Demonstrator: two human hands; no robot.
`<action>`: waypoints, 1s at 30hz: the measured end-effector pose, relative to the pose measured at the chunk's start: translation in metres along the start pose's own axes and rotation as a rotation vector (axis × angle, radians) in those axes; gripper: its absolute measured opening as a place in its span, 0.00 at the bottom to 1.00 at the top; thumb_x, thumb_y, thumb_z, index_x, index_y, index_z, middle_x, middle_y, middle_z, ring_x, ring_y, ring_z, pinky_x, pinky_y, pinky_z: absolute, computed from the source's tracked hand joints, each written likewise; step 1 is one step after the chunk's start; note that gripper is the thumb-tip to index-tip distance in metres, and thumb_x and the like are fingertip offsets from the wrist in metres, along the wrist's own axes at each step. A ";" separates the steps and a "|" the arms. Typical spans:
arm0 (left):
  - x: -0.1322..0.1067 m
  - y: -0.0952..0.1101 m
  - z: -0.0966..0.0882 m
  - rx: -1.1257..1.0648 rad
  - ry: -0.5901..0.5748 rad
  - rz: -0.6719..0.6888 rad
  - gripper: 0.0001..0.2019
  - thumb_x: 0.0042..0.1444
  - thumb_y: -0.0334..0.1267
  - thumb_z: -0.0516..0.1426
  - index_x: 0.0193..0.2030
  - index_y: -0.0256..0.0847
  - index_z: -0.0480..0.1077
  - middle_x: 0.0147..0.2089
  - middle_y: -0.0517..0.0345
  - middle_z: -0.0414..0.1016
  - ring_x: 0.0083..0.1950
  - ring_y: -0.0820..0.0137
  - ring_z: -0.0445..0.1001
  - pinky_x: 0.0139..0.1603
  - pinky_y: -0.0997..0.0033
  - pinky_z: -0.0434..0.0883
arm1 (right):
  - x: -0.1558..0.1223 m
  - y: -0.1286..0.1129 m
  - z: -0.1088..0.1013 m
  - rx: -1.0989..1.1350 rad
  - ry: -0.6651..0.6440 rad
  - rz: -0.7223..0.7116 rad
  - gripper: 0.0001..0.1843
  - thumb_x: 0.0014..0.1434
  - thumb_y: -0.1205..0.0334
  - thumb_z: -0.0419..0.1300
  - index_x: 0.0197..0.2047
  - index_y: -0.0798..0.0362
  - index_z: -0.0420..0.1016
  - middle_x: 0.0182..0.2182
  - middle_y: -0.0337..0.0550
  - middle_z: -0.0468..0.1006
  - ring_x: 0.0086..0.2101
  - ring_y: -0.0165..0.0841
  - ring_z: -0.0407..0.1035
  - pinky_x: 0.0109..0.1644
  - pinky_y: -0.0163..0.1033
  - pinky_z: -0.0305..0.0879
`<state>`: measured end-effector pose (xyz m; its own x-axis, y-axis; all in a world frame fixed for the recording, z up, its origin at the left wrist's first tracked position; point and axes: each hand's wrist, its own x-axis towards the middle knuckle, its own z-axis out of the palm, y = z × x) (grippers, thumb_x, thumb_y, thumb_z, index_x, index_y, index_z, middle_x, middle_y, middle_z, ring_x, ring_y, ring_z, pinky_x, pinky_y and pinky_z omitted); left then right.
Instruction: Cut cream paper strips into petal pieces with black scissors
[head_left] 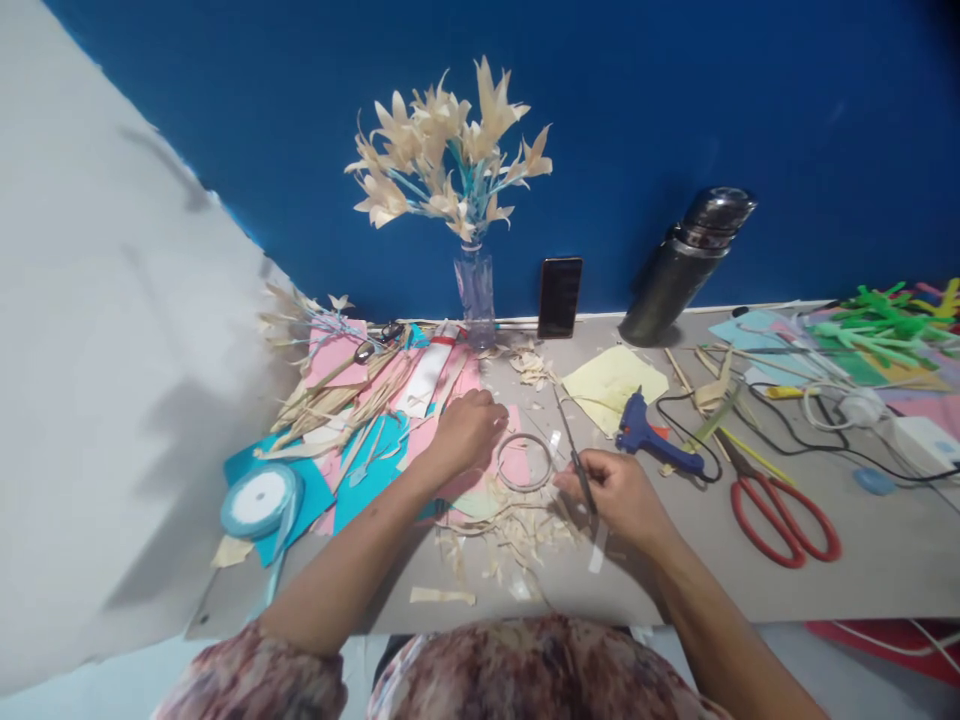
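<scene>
My right hand (619,490) is closed round the dark handle of a slim pointed tool (576,450), whose thin end points away from me; its exact kind is unclear. My left hand (471,428) rests over pink paper (514,415), fingers curled downward, and what they hold, if anything, is hidden. Between the two hands lies a thin grey ring (525,488). Pale dried-husk scraps (517,530) are scattered on the table just nearer to me. A blue glue gun (652,435) lies right of my right hand, close to a pale yellow sheet (611,385).
Husk flowers (450,150) stand in a clear vase (475,295) at the back, beside a phone (560,298) and a leaning flask (682,270). Red-handled scissors (784,520) and cables (795,440) lie right. Left are a ribbon roll (259,500) and husk strips (322,405).
</scene>
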<state>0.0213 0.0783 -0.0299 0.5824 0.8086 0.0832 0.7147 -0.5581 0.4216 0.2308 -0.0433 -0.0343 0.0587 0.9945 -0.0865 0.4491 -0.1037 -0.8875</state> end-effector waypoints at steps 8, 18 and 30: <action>0.008 -0.003 0.008 -0.199 0.034 -0.038 0.09 0.58 0.34 0.53 0.30 0.39 0.73 0.38 0.49 0.73 0.44 0.62 0.70 0.47 0.61 0.66 | 0.003 0.007 -0.001 0.168 -0.002 0.073 0.18 0.50 0.50 0.67 0.22 0.55 0.71 0.18 0.34 0.63 0.23 0.28 0.56 0.26 0.34 0.51; -0.034 0.045 -0.025 -1.236 -0.233 -0.325 0.05 0.49 0.35 0.57 0.29 0.39 0.64 0.23 0.62 0.70 0.23 0.76 0.66 0.26 0.76 0.62 | 0.010 -0.028 0.009 0.717 -0.037 0.085 0.20 0.43 0.61 0.72 0.41 0.55 0.77 0.34 0.43 0.79 0.27 0.29 0.68 0.31 0.34 0.64; -0.074 0.058 0.005 -1.451 -0.037 -0.303 0.15 0.49 0.46 0.66 0.32 0.36 0.70 0.26 0.59 0.71 0.26 0.76 0.67 0.30 0.76 0.62 | -0.004 -0.033 0.042 0.735 -0.018 0.068 0.12 0.44 0.63 0.70 0.32 0.55 0.74 0.19 0.31 0.68 0.20 0.25 0.60 0.24 0.31 0.56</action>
<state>0.0213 -0.0152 -0.0167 0.5108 0.8400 -0.1832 -0.1813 0.3136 0.9321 0.1787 -0.0434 -0.0235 0.0475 0.9869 -0.1539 -0.2691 -0.1357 -0.9535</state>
